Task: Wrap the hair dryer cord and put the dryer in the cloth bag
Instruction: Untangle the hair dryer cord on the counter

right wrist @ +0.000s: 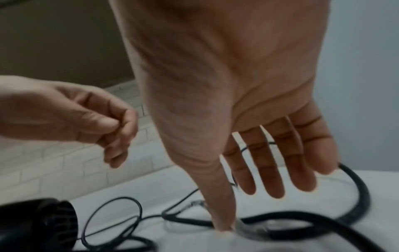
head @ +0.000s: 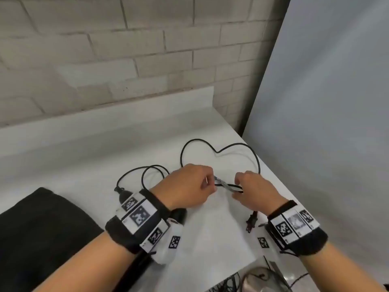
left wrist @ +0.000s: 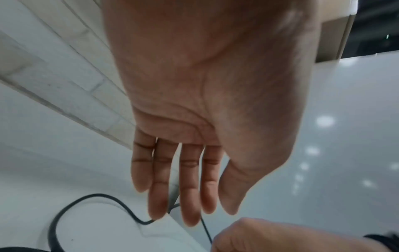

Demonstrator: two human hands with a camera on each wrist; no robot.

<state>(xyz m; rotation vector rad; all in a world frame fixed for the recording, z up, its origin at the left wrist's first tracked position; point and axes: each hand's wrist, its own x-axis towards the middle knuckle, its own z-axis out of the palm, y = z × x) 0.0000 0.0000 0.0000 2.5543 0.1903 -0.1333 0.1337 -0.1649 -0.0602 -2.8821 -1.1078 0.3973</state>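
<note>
The black hair dryer [head: 179, 214] lies on the white table [head: 84, 165], mostly hidden under my left wrist; its round end shows in the right wrist view [right wrist: 36, 220]. Its black cord [head: 257, 163] sprawls in loose loops, and the plug [head: 251, 223] lies by my right wrist. A clear tie [head: 225, 186] sits on doubled cord between my hands. My right hand [head: 237, 186] has its thumb [right wrist: 222, 213] pressing the tie [right wrist: 248, 228] down, fingers straight. My left hand [head: 210, 184] hovers beside it, fingers loosely bent, nothing visible in it [right wrist: 97, 122]. The black cloth bag [head: 42, 239] lies at the left.
A white brick wall [head: 105, 49] and a low white ledge [head: 126, 114] close the back of the table. A grey panel [head: 326, 102] stands along the right edge. Cables and a rounded grey object [head: 263, 277] sit below the table's near edge.
</note>
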